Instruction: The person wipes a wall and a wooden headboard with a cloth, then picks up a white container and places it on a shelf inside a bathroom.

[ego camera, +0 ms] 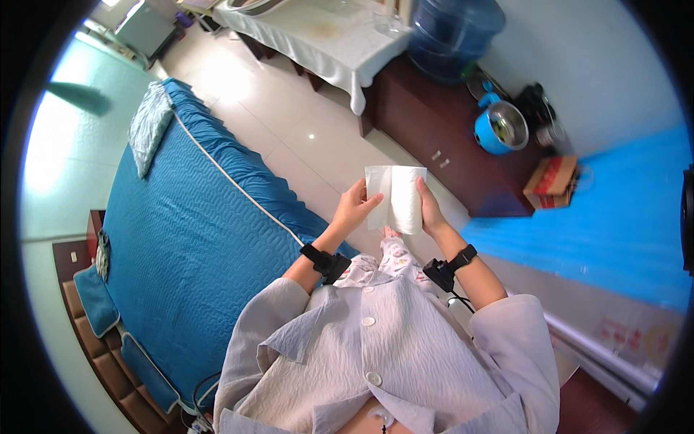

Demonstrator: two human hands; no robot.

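A roll of white tissue paper (406, 200) is held upright in front of me, over the floor. My right hand (431, 206) grips its right side, thumb near the top edge. A loose sheet (378, 214) extends from the roll's left side. My left hand (355, 206) holds that sheet, with the thumb in front and the other fingers partly hidden behind it. Each wrist wears a black strap with a small device.
A bed with a blue quilted cover (217, 228) lies at left. Ahead stands a table with a white cloth (336, 49). A dark red cabinet (423, 141) at right bears a blue pot (490, 135), a water bottle (455, 38) and a cardboard box (550, 182).
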